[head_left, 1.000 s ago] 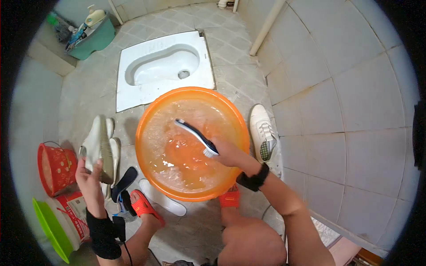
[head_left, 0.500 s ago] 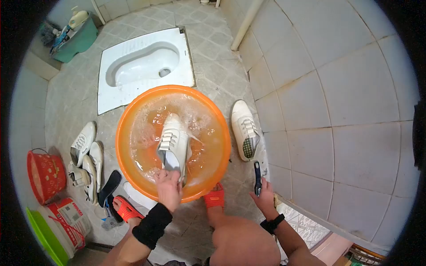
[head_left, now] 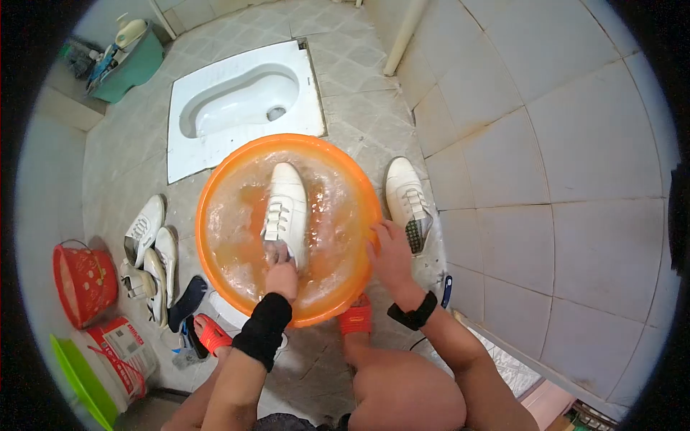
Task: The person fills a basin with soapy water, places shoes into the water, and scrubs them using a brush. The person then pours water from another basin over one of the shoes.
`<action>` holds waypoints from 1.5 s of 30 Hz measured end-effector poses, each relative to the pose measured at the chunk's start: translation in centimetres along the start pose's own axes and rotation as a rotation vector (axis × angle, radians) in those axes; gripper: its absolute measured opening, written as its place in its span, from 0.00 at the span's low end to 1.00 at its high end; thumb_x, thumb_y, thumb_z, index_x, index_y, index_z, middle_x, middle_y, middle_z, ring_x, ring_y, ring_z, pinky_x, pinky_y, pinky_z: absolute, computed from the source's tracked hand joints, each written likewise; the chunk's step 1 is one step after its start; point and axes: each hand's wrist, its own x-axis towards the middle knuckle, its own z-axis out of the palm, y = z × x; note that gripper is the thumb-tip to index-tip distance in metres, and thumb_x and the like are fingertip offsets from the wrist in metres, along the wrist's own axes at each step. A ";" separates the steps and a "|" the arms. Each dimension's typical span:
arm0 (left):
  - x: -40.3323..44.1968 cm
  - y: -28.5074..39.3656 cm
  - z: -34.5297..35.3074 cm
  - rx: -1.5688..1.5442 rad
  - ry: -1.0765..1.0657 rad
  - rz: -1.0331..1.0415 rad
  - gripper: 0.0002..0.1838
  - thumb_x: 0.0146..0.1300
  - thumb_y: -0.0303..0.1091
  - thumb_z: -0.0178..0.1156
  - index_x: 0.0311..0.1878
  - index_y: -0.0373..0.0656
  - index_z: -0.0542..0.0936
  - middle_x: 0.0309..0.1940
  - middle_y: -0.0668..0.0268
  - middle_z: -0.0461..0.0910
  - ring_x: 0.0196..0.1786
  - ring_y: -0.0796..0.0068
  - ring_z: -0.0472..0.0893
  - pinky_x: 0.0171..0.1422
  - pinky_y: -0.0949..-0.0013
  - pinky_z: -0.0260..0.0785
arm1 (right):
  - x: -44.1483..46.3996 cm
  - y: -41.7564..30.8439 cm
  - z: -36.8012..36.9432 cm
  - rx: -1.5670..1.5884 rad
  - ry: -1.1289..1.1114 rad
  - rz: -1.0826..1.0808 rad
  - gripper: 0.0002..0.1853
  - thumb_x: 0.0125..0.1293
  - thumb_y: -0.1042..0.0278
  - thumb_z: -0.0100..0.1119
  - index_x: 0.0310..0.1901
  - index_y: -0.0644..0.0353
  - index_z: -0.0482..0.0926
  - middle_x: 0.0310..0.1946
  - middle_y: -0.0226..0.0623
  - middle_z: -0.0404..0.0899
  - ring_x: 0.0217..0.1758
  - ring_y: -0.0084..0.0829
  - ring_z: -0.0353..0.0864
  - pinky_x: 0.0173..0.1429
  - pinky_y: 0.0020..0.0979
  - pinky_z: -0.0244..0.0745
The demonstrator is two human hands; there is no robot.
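A white lace-up shoe (head_left: 287,205) is in soapy water inside the orange basin (head_left: 199,226), toe pointing away from me. My left hand (head_left: 280,273), with a black band at the wrist, grips the shoe at its heel opening; some fingertips are hidden inside. My right hand (head_left: 393,255) is open at the basin's right rim, its fingers apart and holding nothing. Just beyond it, a second white shoe (head_left: 407,190) stands on the floor beside the wall. A dark-handled tool (head_left: 447,292) lies by the wall, right of my right wrist, its far end hidden.
Several white shoes (head_left: 146,223) lie on the left floor, near a red bucket (head_left: 84,284) and a white bucket (head_left: 126,352) with a green basin (head_left: 80,384). A squat toilet (head_left: 176,154) lies behind the orange basin. The tiled wall (head_left: 596,136) bounds the right side.
My right hand has let go of the dark-handled tool and moved up and left to the basin rim. The shoe in my left hand has shifted slightly away from me in the water.
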 end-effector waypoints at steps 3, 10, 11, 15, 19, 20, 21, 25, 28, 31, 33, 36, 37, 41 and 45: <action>1.2 -0.4 1.1 0.016 -0.179 0.037 0.20 0.52 0.29 0.52 0.50 0.43 0.73 0.63 0.58 0.55 0.65 0.54 0.56 0.58 0.47 0.59 | 1.1 -3.1 1.5 0.006 -0.069 -0.090 0.20 0.52 0.67 0.57 0.46 0.65 0.68 0.43 0.52 0.69 0.48 0.49 0.68 0.51 0.40 0.65; 0.2 0.0 0.7 -0.926 -0.286 0.001 0.17 0.54 0.31 0.58 0.48 0.39 0.72 0.31 0.61 0.78 0.31 0.69 0.78 0.37 0.66 0.69 | 2.2 -4.7 10.1 0.852 -0.523 0.485 0.39 0.54 0.62 0.55 0.62 0.70 0.47 0.54 0.65 0.61 0.57 0.55 0.63 0.58 0.41 0.60; 0.5 -0.5 2.1 -1.155 -0.298 -0.017 0.17 0.56 0.32 0.57 0.48 0.38 0.72 0.30 0.61 0.77 0.30 0.77 0.75 0.35 0.71 0.68 | 1.8 -4.5 11.1 0.853 -0.527 0.482 0.39 0.54 0.62 0.55 0.62 0.70 0.47 0.54 0.65 0.61 0.57 0.55 0.63 0.58 0.41 0.60; 2.0 -1.6 4.5 -1.026 -0.377 -0.020 0.15 0.56 0.30 0.56 0.47 0.39 0.73 0.30 0.62 0.77 0.29 0.75 0.75 0.36 0.69 0.68 | 1.2 -4.9 11.6 0.228 -0.491 0.279 0.35 0.53 0.66 0.52 0.60 0.70 0.50 0.41 0.62 0.72 0.46 0.55 0.73 0.51 0.43 0.68; 2.8 -4.4 9.1 -0.861 -0.200 0.197 0.11 0.53 0.30 0.58 0.40 0.40 0.75 0.31 0.59 0.77 0.32 0.67 0.77 0.38 0.66 0.68 | 0.7 -3.4 16.2 0.163 -0.499 0.302 0.28 0.52 0.69 0.48 0.56 0.69 0.60 0.33 0.59 0.76 0.39 0.52 0.77 0.44 0.43 0.72; 2.8 -4.8 9.0 -0.711 -0.262 0.100 0.11 0.51 0.31 0.59 0.38 0.40 0.75 0.31 0.57 0.77 0.34 0.63 0.77 0.40 0.64 0.68 | 1.2 -3.0 17.0 0.166 -0.501 0.298 0.28 0.52 0.69 0.48 0.56 0.69 0.60 0.33 0.59 0.76 0.39 0.52 0.77 0.44 0.43 0.72; 2.5 -5.0 8.5 -0.711 -0.258 0.097 0.11 0.51 0.31 0.59 0.38 0.40 0.75 0.31 0.57 0.77 0.34 0.63 0.77 0.40 0.64 0.68 | 2.2 -2.6 17.6 0.065 -0.660 0.263 0.24 0.52 0.69 0.47 0.53 0.68 0.65 0.33 0.59 0.75 0.39 0.52 0.77 0.44 0.43 0.72; -1.4 -3.4 0.2 -0.691 0.108 0.079 0.18 0.48 0.36 0.62 0.41 0.39 0.73 0.35 0.52 0.76 0.38 0.53 0.75 0.43 0.62 0.67 | 3.0 -3.4 14.0 0.553 -0.847 0.357 0.19 0.51 0.70 0.52 0.46 0.66 0.72 0.36 0.47 0.77 0.40 0.40 0.77 0.43 0.37 0.72; -1.9 -3.5 -1.9 -0.549 0.206 -0.068 0.26 0.47 0.39 0.65 0.48 0.38 0.69 0.35 0.52 0.76 0.46 0.55 0.73 0.47 0.65 0.66 | 1.8 -3.8 11.4 1.449 -0.860 0.543 0.23 0.49 0.72 0.58 0.49 0.65 0.70 0.41 0.36 0.76 0.43 0.29 0.75 0.45 0.33 0.70; -3.2 -2.1 -3.7 -0.956 0.077 -0.130 0.28 0.49 0.37 0.64 0.52 0.36 0.66 0.41 0.51 0.74 0.54 0.60 0.69 0.53 0.67 0.63 | 1.5 -5.6 8.5 0.993 -0.689 0.396 0.27 0.48 0.68 0.59 0.51 0.67 0.67 0.42 0.43 0.76 0.44 0.34 0.75 0.49 0.34 0.69; -4.1 -0.3 -4.7 -0.946 0.310 0.142 0.32 0.52 0.34 0.62 0.58 0.34 0.60 0.52 0.50 0.67 0.54 0.64 0.68 0.55 0.68 0.62 | 1.4 -7.2 5.7 0.500 -0.525 0.388 0.28 0.50 0.63 0.59 0.51 0.68 0.65 0.38 0.51 0.76 0.42 0.41 0.77 0.47 0.38 0.69; -3.3 0.5 -4.3 -1.175 0.088 0.101 0.37 0.55 0.29 0.58 0.64 0.34 0.50 0.56 0.53 0.62 0.56 0.65 0.67 0.56 0.70 0.61 | 2.3 -9.7 1.6 0.086 -0.448 0.285 0.29 0.53 0.57 0.56 0.52 0.69 0.65 0.35 0.54 0.75 0.38 0.46 0.77 0.42 0.38 0.71; -3.1 1.0 -4.6 -1.154 0.020 0.055 0.37 0.56 0.29 0.57 0.65 0.38 0.47 0.53 0.56 0.63 0.54 0.66 0.68 0.55 0.68 0.63 | 2.4 -9.7 1.7 0.083 -0.447 0.283 0.29 0.53 0.57 0.56 0.52 0.69 0.65 0.35 0.54 0.75 0.38 0.46 0.77 0.42 0.38 0.71; -1.8 1.7 -3.8 -1.608 -0.444 -0.235 0.35 0.61 0.29 0.49 0.68 0.54 0.43 0.48 0.65 0.66 0.39 0.75 0.70 0.40 0.64 0.70 | 3.2 -8.3 3.9 -0.145 -0.462 0.200 0.31 0.56 0.61 0.51 0.57 0.72 0.56 0.24 0.50 0.76 0.28 0.47 0.77 0.33 0.43 0.71; -2.1 1.4 -2.9 -1.460 -0.383 -0.342 0.32 0.62 0.27 0.46 0.67 0.51 0.47 0.47 0.67 0.70 0.37 0.78 0.73 0.33 0.74 0.71 | 3.8 -7.4 5.5 -0.204 -0.610 0.030 0.37 0.58 0.66 0.46 0.63 0.73 0.40 0.20 0.53 0.76 0.23 0.46 0.78 0.23 0.44 0.71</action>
